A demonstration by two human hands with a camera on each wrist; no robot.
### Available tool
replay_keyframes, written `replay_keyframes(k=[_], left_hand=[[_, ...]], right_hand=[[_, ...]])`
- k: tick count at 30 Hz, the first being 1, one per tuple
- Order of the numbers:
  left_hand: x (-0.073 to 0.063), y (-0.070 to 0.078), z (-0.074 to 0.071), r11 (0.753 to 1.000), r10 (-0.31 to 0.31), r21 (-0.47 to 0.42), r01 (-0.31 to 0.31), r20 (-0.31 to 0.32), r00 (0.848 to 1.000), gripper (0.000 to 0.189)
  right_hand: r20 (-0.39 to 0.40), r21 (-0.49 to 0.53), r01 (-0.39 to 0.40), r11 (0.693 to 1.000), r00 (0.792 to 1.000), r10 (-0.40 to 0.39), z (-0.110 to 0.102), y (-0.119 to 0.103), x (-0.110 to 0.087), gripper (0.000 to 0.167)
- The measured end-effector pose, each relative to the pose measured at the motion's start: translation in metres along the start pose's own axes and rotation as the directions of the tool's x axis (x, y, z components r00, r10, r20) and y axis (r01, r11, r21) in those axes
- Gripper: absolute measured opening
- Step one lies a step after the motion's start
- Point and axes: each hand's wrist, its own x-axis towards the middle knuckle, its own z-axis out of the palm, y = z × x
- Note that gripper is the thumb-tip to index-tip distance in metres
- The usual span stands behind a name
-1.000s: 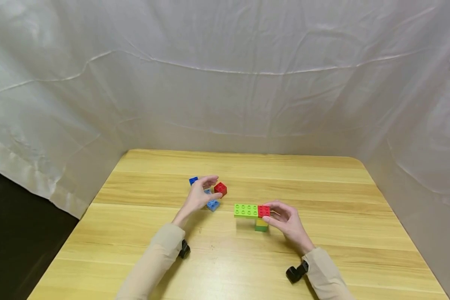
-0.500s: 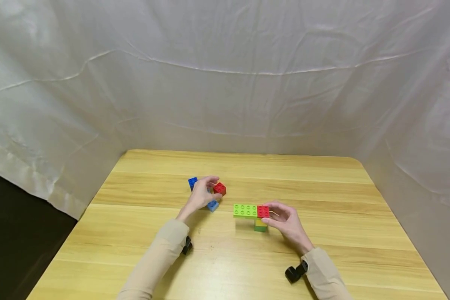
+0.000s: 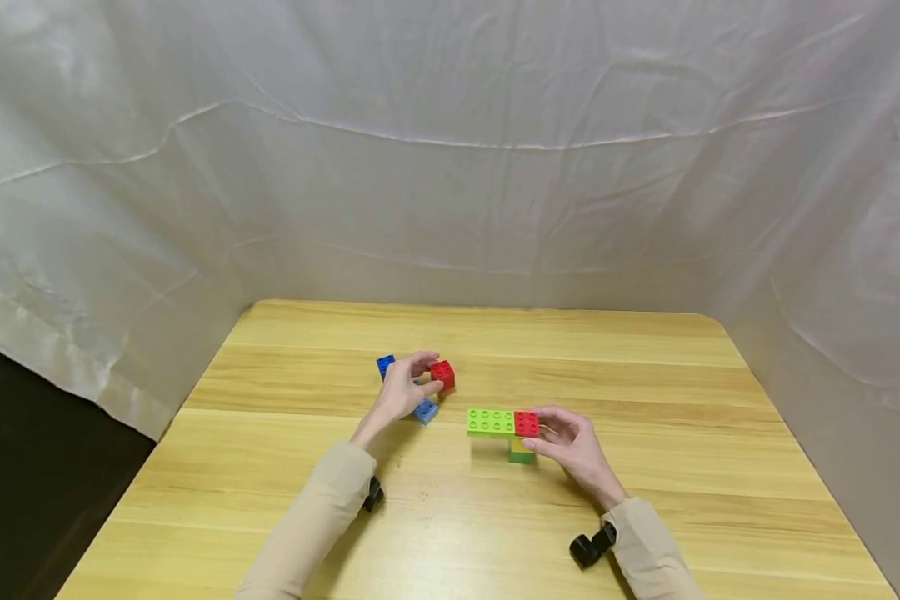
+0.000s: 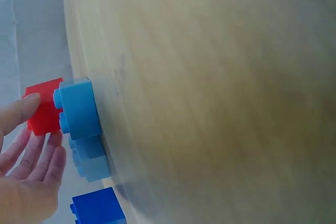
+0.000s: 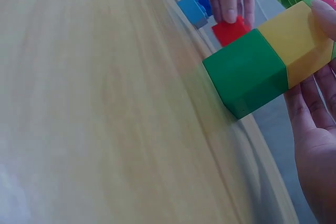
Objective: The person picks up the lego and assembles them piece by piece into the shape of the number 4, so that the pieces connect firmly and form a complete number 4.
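Observation:
My left hand [image 3: 401,390] pinches a red toy building brick [image 3: 443,373] between thumb and fingers, left of the table's middle. Light blue bricks [image 4: 79,109] stand beside it in the left wrist view, partly hidden by the hand in the head view. A dark blue brick [image 3: 386,364] sits just beyond. With thumb and fingers, my right hand [image 3: 579,448] holds a built stack: a green brick [image 5: 245,74] at the bottom, a yellow brick [image 5: 294,43] above it. On top are a small red brick [image 3: 527,423] and a long lime brick [image 3: 491,422] overhanging to the left.
The wooden table [image 3: 682,392] has its far edge against a pale hanging sheet [image 3: 487,200], which also surrounds the sides. Black wrist cameras [image 3: 592,546] are worn at both wrists.
The loose red brick has turned and shifted slightly to the right and away in my left hand's fingers. My right hand and the stack stay almost still.

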Motion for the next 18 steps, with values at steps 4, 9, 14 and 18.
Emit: replay_keyframes(k=[4,9,14,18], left_hand=[[-0.005,0.007,-0.001,0.994,0.109,0.016,-0.109,-0.006,0.994,0.042],[-0.014,0.023,0.0,0.974,0.227,-0.004,-0.227,0.036,0.973,0.04],[-0.021,0.04,0.004,0.972,0.22,-0.109,-0.21,0.086,0.972,0.044],[-0.026,0.053,0.007,0.965,0.219,-0.176,-0.197,0.12,0.968,0.046]], right_hand=[[-0.007,-0.017,0.0,1.0,1.0,0.0,0.0,0.001,0.0,0.043],[-0.012,-0.036,-0.005,0.999,1.0,0.005,0.0,0.001,-0.001,0.041],[-0.009,-0.043,-0.001,0.999,1.0,0.001,0.0,0.001,-0.001,0.038],[-0.009,-0.047,-0.003,0.999,1.0,0.003,0.0,0.001,0.0,0.039]])
